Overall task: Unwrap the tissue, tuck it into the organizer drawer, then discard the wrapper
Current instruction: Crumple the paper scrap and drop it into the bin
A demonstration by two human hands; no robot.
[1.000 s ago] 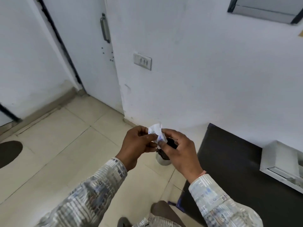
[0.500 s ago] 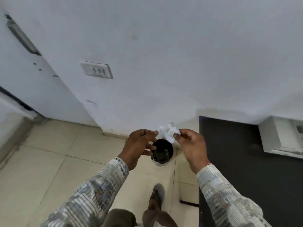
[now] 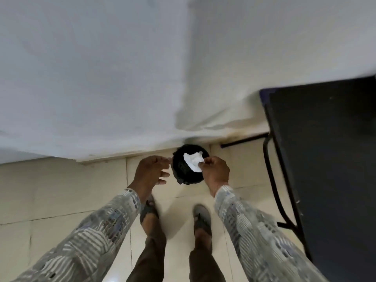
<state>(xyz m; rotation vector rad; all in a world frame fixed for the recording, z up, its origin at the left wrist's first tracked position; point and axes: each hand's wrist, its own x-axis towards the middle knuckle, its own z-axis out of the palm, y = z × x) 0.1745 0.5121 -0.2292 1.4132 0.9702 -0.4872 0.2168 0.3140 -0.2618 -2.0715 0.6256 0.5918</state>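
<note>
A crumpled white wrapper [image 3: 193, 161] is pinched between the fingertips of my right hand [image 3: 215, 171], held directly above a small bin lined with a black bag [image 3: 184, 171] on the floor by the wall. My left hand [image 3: 151, 171] hovers just left of the bin, fingers spread and holding nothing. The organizer and the tissue are out of sight.
A dark table [image 3: 329, 159] with black metal legs [image 3: 273, 180] stands at the right, close to the bin. A white wall [image 3: 101, 78] rises just behind the bin. My two feet [image 3: 175, 218] stand on beige floor tiles below the hands.
My left hand has let go of the wrapper and opened. The view has tilted down; both hands have come over the bin, the right one carrying the wrapper.
</note>
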